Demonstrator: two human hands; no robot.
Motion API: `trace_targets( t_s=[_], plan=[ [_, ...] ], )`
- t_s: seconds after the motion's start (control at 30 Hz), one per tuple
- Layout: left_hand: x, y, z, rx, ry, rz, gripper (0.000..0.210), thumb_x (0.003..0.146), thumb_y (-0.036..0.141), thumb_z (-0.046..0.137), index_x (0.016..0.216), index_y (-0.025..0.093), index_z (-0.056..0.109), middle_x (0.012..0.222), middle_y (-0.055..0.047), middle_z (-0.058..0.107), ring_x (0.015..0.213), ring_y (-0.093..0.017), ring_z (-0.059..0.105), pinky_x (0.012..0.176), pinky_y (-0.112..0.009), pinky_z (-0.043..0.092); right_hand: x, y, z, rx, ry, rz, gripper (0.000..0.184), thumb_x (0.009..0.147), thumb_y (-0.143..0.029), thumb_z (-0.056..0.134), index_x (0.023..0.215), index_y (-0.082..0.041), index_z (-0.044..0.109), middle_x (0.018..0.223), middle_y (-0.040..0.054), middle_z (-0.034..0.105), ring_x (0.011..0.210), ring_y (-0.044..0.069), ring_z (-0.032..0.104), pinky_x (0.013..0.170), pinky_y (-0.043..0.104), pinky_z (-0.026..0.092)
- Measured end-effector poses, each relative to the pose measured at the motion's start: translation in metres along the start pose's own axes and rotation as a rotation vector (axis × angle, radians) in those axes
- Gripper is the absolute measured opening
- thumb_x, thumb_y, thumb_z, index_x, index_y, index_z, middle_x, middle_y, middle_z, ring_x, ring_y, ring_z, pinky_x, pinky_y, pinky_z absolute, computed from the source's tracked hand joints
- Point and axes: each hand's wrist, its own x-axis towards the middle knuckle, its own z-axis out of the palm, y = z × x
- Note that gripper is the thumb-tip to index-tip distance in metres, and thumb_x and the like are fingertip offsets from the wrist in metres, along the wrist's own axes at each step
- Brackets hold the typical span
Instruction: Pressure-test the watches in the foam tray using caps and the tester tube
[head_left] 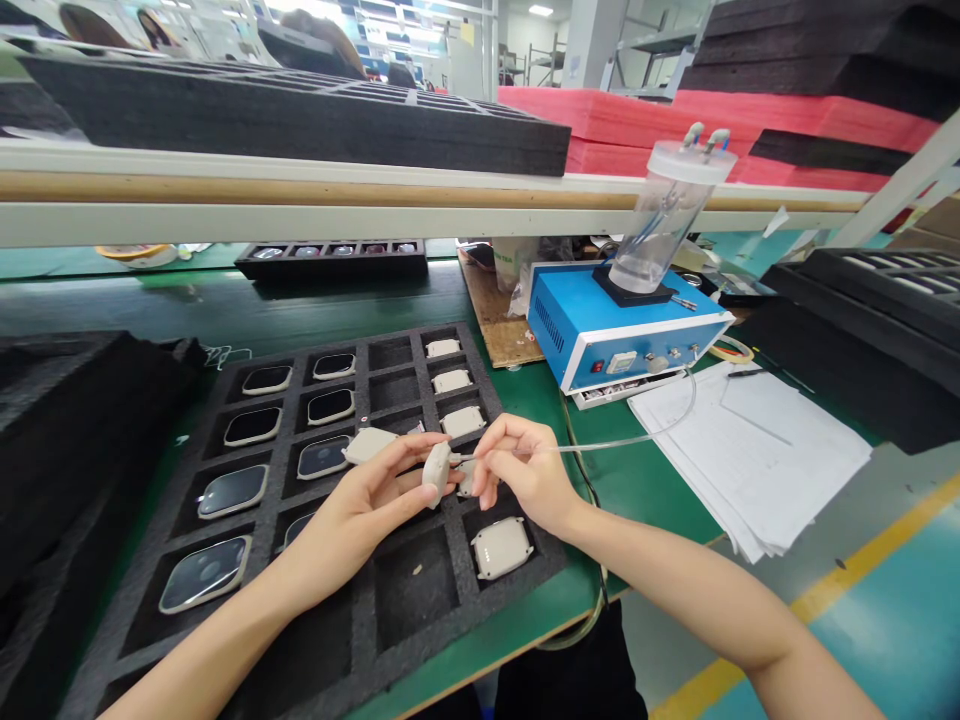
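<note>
My left hand [360, 505] holds a small beige watch case [436, 475] on edge between thumb and fingers, above a black foam tray [364, 400]. My right hand [532, 470] pinches the end of a clear thin tube [615, 442], whose tip meets or nearly meets the side of the case; contact is hard to make out. Below, another beige case [369, 444] rests tilted by the left fingers. Beige cases [501, 548] sit in the tray's right column. Watches with dark screens [206, 574] lie in the left columns.
The tube runs to a blue machine [622, 325] topped by a clear cylinder [660, 230]. White papers [757, 450] with a pen lie at right. Stacked black foam [67, 450] stands left. A shelf [315, 220] carrying foam trays crosses above the bench. Cables hang near the front edge.
</note>
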Motion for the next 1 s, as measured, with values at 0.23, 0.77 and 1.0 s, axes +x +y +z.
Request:
trace_targets(
  t_s=[0.23, 0.77, 1.0],
  plan=[
    [0.000, -0.004, -0.003, 0.018, -0.017, 0.000, 0.038, 0.084, 0.033, 0.062, 0.119, 0.026, 0.052, 0.121, -0.005, 0.062, 0.115, -0.025, 0.056, 0.098, -0.034, 0.045, 0.000, 0.000, 0.001, 0.001, 0.001, -0.005, 0.006, 0.060, -0.014, 0.051, 0.064, -0.016, 0.055, 0.045, -0.0044, 0.061, 0.031, 0.009, 0.051, 0.035, 0.018, 0.044],
    [0.002, -0.007, -0.005, -0.107, -0.016, -0.009, 0.038, 0.084, 0.029, 0.062, 0.119, 0.023, 0.049, 0.121, -0.006, 0.061, 0.106, -0.020, 0.060, 0.097, -0.031, 0.044, -0.002, 0.001, -0.004, -0.061, 0.059, -0.107, 0.001, 0.067, -0.015, 0.054, 0.066, -0.016, 0.054, 0.046, -0.0044, 0.060, 0.033, 0.009, 0.051, 0.037, 0.018, 0.041],
    [0.001, -0.010, -0.006, -0.043, -0.014, 0.024, 0.032, 0.088, 0.045, 0.036, 0.097, 0.016, 0.048, 0.094, -0.014, 0.067, 0.070, -0.018, 0.067, 0.065, -0.032, 0.054, -0.008, 0.010, -0.016, -0.065, 0.094, -0.151, 0.012, 0.074, -0.025, 0.063, 0.069, -0.016, 0.057, 0.049, -0.0012, 0.059, 0.039, 0.010, 0.051, 0.041, 0.020, 0.041]
  ],
)
